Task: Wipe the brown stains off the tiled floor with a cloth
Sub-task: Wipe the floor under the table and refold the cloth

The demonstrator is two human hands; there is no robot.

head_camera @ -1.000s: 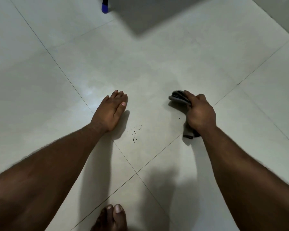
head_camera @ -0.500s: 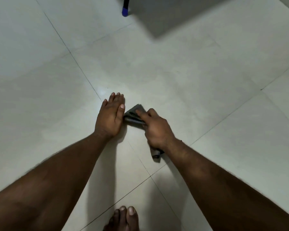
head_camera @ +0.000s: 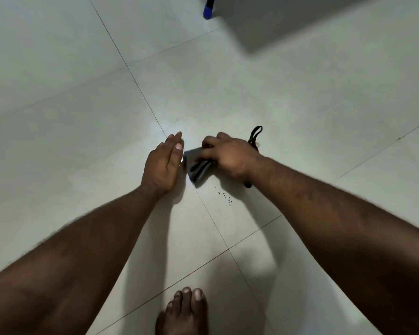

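Grey cloth point(head_camera: 197, 169), gripped by right hand point(head_camera: 228, 155), nearly touches flat left hand point(head_camera: 162, 165).

A bare foot point(head_camera: 183, 313) shows at the bottom edge, toes pointing up the picture, standing on the floor just below where the thin dark tile lines cross. Far off at the top stands a thin black leg with a bright blue tip point(head_camera: 208, 11) that touches the floor. Right beside it, a big dark shadow point(head_camera: 324, 22) with straight edges spreads over the pale tiles toward the top right corner. What the leg belongs to is out of view.
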